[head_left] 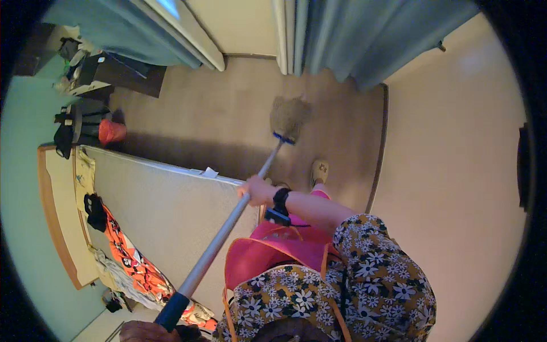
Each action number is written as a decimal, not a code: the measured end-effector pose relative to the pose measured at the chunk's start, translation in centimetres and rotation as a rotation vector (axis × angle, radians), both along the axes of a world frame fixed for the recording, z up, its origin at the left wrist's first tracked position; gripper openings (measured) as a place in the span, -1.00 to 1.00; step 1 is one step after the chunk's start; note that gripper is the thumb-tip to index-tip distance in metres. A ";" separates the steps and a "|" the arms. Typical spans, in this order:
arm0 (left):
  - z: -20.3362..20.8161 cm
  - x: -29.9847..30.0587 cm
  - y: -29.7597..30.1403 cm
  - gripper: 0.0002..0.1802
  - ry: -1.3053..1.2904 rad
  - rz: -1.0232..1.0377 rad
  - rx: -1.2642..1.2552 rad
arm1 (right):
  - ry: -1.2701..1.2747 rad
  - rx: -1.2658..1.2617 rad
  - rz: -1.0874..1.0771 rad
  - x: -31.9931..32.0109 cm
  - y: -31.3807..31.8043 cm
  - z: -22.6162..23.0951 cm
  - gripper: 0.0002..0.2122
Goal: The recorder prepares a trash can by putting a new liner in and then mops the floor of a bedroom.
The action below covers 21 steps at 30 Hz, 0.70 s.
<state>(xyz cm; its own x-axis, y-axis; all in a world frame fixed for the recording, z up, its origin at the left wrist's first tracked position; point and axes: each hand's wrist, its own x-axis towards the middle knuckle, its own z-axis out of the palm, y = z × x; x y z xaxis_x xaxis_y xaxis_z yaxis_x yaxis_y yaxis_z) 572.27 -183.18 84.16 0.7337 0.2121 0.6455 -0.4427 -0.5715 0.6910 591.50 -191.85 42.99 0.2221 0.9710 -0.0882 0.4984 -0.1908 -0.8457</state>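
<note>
A mop [219,233] runs slantwise from the lower left to the floor ahead, with a silver pole and a dark blue grip at its top end. Its shaggy grey-brown head [289,115], under a blue clamp, lies spread on the floor. My right hand [259,191] is wrapped round the middle of the pole; a black band with a small device sits on that wrist. At the bottom left edge my left hand [147,332] closes on the top end of the grip, partly cut off by the picture's edge.
A bed with a bare mattress [154,191] stands to the left, with orange patterned cloth [134,256] on it. A red bin [111,131] stands beyond it near a stool. Blue curtains [376,37] hang ahead. A pale wall [450,171] closes the right.
</note>
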 end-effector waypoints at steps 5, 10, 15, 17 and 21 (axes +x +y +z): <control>2.8 -2.4 -0.8 -0.77 0.327 -0.056 0.102 | -0.068 -0.049 0.359 -6.6 -4.6 0.4 -0.83; 0.5 -5.3 0.3 -0.61 0.772 0.236 -0.106 | -0.030 -0.145 0.219 -7.4 -2.3 1.6 -0.82; 1.8 -7.1 0.0 -0.41 0.324 0.409 -0.441 | 0.095 -0.130 0.163 -2.2 -0.2 4.0 -0.76; 2.0 -4.0 0.1 -0.47 0.314 0.258 -0.372 | 0.130 -0.124 0.253 -1.7 -0.3 4.6 -0.76; 1.6 2.0 -1.9 -0.58 0.079 0.310 -0.645 | 0.216 -0.094 0.262 1.0 -1.4 4.1 -0.77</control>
